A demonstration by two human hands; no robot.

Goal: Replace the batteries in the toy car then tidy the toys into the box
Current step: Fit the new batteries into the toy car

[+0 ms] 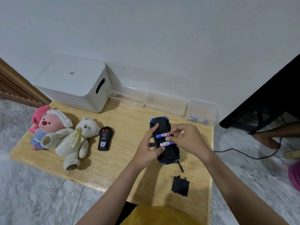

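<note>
- Left hand (150,143) clamps the upturned toy car (164,140) at mid-table (123,163), thumb and fingers on its underside.
- Right hand (186,140) pinches at the batteries (163,135) in the open bay; two cells show.
- Battery cover (180,186) lies loose, nearer the person.
- Step, by my reading: cell swap, unfinished.
- Next: seat cells firmly, refit cover.
- White box (73,83) lidded at back-left; plush bear (73,140), pink plush (47,125) and remote (104,138) not yet packed.

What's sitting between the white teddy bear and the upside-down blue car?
In the head view, the black remote control lies on the table between the white teddy bear and the blue car.
</note>
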